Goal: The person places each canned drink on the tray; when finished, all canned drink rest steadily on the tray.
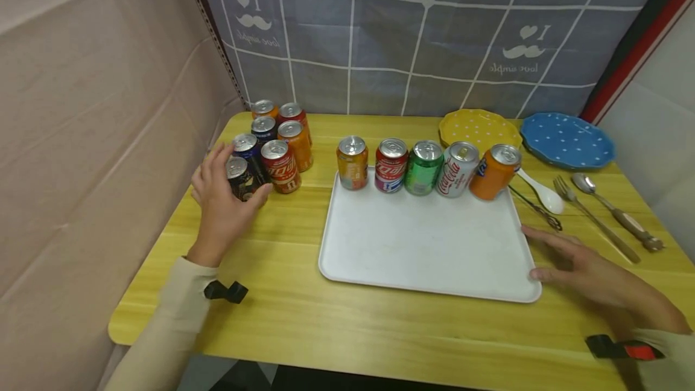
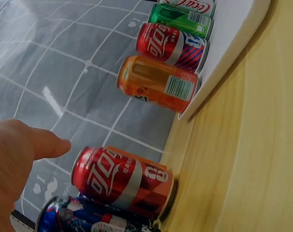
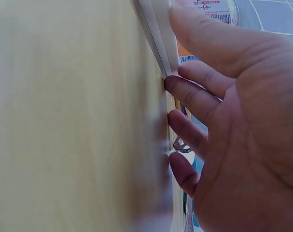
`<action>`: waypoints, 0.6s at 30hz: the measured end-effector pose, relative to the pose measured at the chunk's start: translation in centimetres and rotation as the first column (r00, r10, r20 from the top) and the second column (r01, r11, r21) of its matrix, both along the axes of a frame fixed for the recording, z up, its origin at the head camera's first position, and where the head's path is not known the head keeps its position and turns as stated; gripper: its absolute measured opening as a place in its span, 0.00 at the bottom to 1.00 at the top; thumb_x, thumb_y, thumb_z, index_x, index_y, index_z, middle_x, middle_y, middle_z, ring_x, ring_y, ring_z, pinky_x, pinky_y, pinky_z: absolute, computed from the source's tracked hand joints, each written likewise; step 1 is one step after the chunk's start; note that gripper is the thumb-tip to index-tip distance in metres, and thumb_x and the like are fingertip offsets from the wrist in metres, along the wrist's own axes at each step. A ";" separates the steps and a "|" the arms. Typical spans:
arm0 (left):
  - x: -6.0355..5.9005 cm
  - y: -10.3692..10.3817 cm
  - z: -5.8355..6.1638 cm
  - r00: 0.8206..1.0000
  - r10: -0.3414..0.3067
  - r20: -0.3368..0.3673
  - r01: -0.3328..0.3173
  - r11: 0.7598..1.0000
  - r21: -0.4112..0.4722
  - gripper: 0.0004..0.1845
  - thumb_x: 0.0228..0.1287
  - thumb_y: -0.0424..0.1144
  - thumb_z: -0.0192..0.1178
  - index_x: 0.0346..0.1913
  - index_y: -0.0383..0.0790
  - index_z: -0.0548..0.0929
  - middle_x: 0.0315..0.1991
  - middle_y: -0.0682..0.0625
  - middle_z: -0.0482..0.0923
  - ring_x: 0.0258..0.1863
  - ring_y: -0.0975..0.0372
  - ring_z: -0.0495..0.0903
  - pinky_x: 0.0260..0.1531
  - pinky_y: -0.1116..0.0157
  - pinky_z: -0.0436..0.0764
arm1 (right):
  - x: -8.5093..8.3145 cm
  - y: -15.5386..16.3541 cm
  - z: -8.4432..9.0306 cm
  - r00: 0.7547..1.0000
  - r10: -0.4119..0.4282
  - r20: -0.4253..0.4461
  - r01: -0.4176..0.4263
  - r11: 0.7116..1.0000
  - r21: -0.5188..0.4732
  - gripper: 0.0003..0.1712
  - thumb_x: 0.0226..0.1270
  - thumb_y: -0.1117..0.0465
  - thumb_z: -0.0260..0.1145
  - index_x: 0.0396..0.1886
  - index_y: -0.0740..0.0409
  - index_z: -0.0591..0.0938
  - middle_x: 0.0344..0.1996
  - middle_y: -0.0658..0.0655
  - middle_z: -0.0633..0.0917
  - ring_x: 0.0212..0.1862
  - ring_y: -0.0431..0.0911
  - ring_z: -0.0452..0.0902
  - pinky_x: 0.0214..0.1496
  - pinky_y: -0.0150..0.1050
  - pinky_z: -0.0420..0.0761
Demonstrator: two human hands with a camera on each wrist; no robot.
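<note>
My left hand is spread around a black can at the front of the left group, its fingers on the left side and its thumb out to the right. In the left wrist view the thumb is straight, near a red Coca-Cola can and a blue can. My right hand rests at the right edge of the white tray, fingers extended; in the right wrist view its thumb touches the rim. Along the tray's back stand an orange-yellow can, red can, green can, silver Coca-Cola can and orange can.
Behind the tray lie a yellow plate and a blue plate. To its right are a white spoon, a dark twisted utensil, a fork and a metal spoon. Several more cans crowd the left.
</note>
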State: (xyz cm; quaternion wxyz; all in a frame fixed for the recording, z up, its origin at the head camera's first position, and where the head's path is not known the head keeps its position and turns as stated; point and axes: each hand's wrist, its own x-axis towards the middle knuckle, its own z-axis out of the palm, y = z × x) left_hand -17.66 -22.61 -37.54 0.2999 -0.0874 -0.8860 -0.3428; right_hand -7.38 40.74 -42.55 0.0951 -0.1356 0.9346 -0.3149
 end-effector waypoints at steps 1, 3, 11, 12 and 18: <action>0.0 -0.4 -0.1 0.999 0.016 0.027 -0.017 0.999 0.029 0.52 0.58 0.45 0.80 0.81 0.48 0.60 0.82 0.42 0.55 0.76 0.38 0.52 0.69 0.36 0.50 | 0.0 0.0 0.0 1.000 0.002 -0.001 -0.002 1.000 -0.002 0.49 0.70 0.56 0.74 0.85 0.42 0.60 0.80 0.72 0.61 0.80 0.29 0.38 0.74 0.80 0.47; 0.0 -1.3 -0.4 0.994 0.036 0.101 -0.043 0.996 0.074 0.54 0.60 0.46 0.79 0.83 0.50 0.56 0.83 0.43 0.54 0.75 0.39 0.54 0.71 0.36 0.51 | -0.1 -0.1 0.1 1.000 0.003 0.001 -0.003 1.000 -0.006 0.49 0.70 0.57 0.74 0.85 0.43 0.60 0.80 0.72 0.61 0.82 0.35 0.39 0.74 0.80 0.46; -1.0 -3.0 -1.5 0.943 -0.036 0.331 -0.053 0.965 0.256 0.56 0.65 0.44 0.75 0.86 0.50 0.46 0.82 0.38 0.53 0.78 0.41 0.62 0.76 0.40 0.63 | -0.3 -0.5 0.6 0.997 -0.012 0.070 0.013 1.000 -0.018 0.51 0.70 0.56 0.74 0.86 0.46 0.57 0.80 0.77 0.56 0.76 0.85 0.45 0.63 0.86 0.53; -1.2 -3.1 -1.6 0.940 -0.048 0.339 -0.048 0.962 0.270 0.55 0.66 0.43 0.74 0.85 0.50 0.47 0.82 0.38 0.53 0.78 0.42 0.62 0.76 0.41 0.65 | -0.3 -0.6 0.7 0.998 -0.012 0.068 0.014 1.000 -0.018 0.51 0.69 0.56 0.74 0.86 0.46 0.57 0.80 0.78 0.56 0.76 0.85 0.46 0.63 0.85 0.53; -1.8 -3.4 -2.0 0.928 -0.052 0.369 -0.060 0.956 0.286 0.52 0.66 0.46 0.74 0.84 0.51 0.52 0.81 0.38 0.60 0.78 0.44 0.63 0.76 0.41 0.65 | -0.2 -0.8 0.7 0.995 -0.032 0.091 0.034 0.999 -0.021 0.51 0.71 0.55 0.73 0.86 0.45 0.56 0.80 0.77 0.55 0.76 0.84 0.45 0.62 0.85 0.53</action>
